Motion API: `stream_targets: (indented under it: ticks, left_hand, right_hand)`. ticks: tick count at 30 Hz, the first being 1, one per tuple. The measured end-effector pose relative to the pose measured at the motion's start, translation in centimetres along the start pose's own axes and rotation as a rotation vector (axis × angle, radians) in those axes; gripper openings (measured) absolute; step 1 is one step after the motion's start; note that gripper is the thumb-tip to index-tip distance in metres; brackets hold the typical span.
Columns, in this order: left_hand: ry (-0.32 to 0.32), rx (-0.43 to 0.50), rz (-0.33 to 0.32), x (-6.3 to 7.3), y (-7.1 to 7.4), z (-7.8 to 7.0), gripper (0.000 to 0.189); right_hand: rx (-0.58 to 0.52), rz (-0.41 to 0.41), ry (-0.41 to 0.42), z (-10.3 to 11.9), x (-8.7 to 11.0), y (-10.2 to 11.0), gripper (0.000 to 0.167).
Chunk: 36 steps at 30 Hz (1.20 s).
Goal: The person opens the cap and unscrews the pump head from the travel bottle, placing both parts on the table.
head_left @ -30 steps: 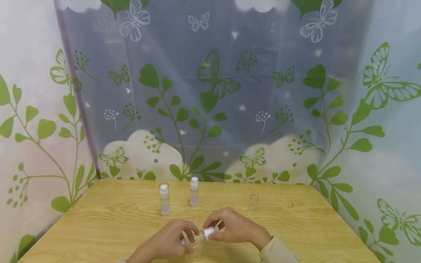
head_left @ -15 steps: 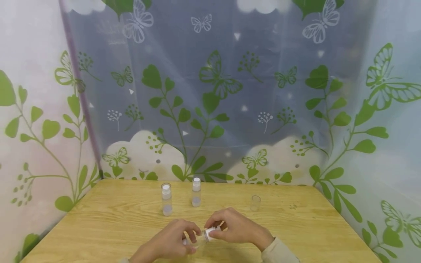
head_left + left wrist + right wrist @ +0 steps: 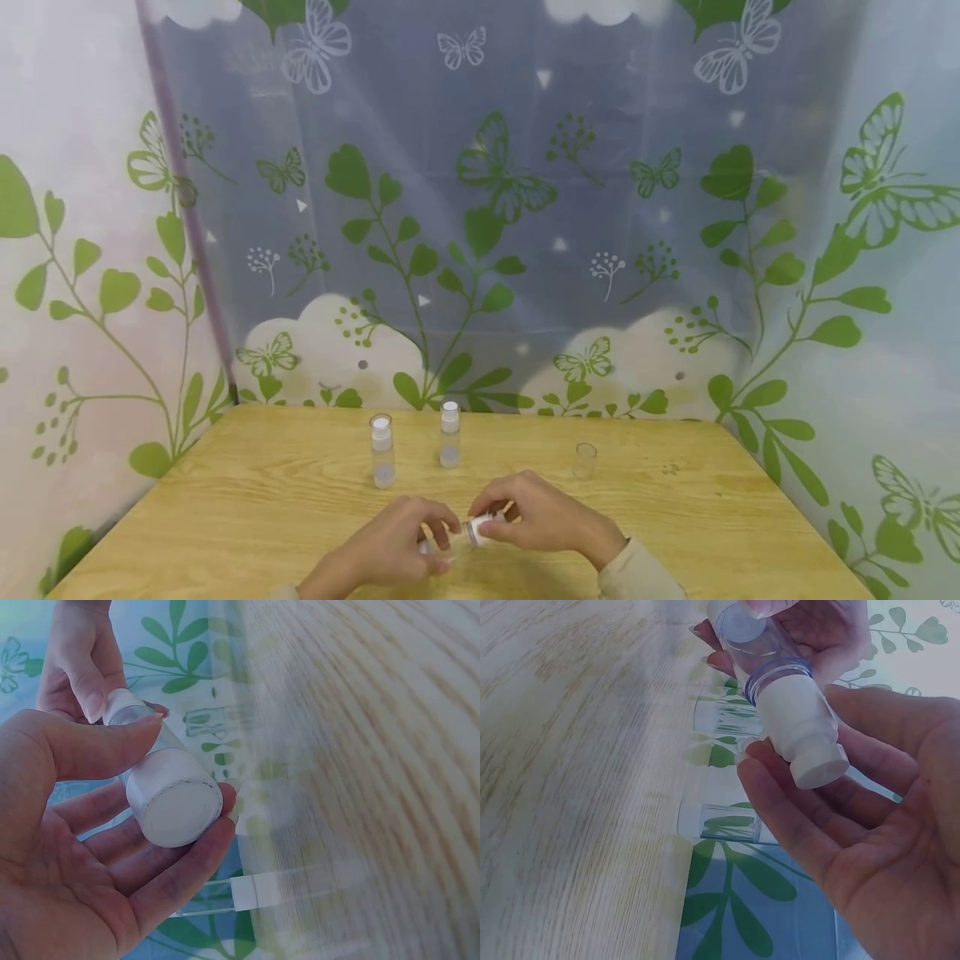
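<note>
Bottle was held btwn L hand & R hand, over near part of table. Long axis ran L–R, slightly slanted; pump pointed R, base L. L fingers + thumb clamped base end, R ones clamped pump end. 2 spare bottles stood upright behind; clear cap farther R.

Left hand grips a white-based bottle, right hand at its far end
</note>
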<state>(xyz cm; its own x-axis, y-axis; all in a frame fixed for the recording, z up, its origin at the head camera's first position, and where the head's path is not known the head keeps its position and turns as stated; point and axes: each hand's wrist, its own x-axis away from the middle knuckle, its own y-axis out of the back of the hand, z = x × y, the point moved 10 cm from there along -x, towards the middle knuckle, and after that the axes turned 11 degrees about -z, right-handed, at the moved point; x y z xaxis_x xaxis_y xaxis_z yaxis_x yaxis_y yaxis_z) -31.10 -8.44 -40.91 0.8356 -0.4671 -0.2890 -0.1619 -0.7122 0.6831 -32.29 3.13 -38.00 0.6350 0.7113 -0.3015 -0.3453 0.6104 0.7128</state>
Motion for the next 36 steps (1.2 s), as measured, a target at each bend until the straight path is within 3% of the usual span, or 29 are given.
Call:
stream_targets:
  ticks: [36]
  left_hand:
    - [-0.013, -0.024, -0.011, 0.00, 0.08, -0.34, 0.033]
  right_hand:
    - [0.032, 0.027, 0.032, 0.00, -0.06, -0.30, 0.031]
